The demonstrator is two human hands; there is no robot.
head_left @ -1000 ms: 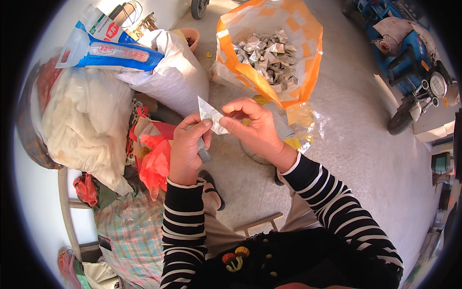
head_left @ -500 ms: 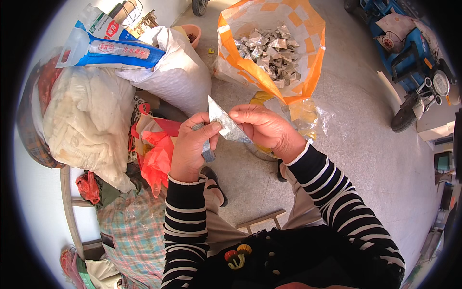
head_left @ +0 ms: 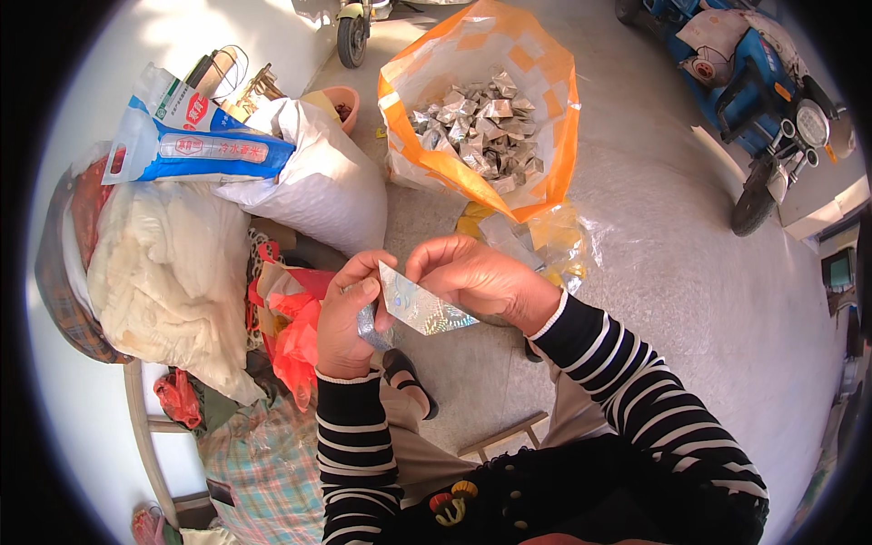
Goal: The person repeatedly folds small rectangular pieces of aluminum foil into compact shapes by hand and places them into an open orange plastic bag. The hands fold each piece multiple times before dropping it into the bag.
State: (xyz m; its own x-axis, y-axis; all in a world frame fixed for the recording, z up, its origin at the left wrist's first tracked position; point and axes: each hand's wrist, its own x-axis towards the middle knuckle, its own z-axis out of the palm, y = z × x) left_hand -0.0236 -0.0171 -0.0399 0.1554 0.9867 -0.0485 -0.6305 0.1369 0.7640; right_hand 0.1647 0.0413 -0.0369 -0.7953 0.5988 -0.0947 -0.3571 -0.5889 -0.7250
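A silvery foil paper (head_left: 423,305), folded to a pointed, slanted shape, is held up between my hands. My left hand (head_left: 346,318) pinches its left edge between thumb and fingers. More silvery foil (head_left: 372,329) is tucked in the left palm, partly hidden by the fingers. On the other side my right hand (head_left: 489,280) is closed at the paper's upper edge, its fingers curled and their tips partly hidden behind the sheet. Beyond the hands stands an open orange-and-white bag (head_left: 569,136) with many small folded foil pieces (head_left: 481,125) inside.
Left of me are a white sack (head_left: 341,186), a blue-and-white plastic package (head_left: 204,150), a cream quilt (head_left: 159,272) and a red plastic bag (head_left: 298,341). Clear plastic wrapping (head_left: 561,241) lies just below the orange bag. A blue vehicle (head_left: 749,100) stands far right.
The foil paper has tilted, and its shiny patterned face shows more. Both hands sit slightly lower in the picture. The view has shifted, so the surroundings at left appear lower.
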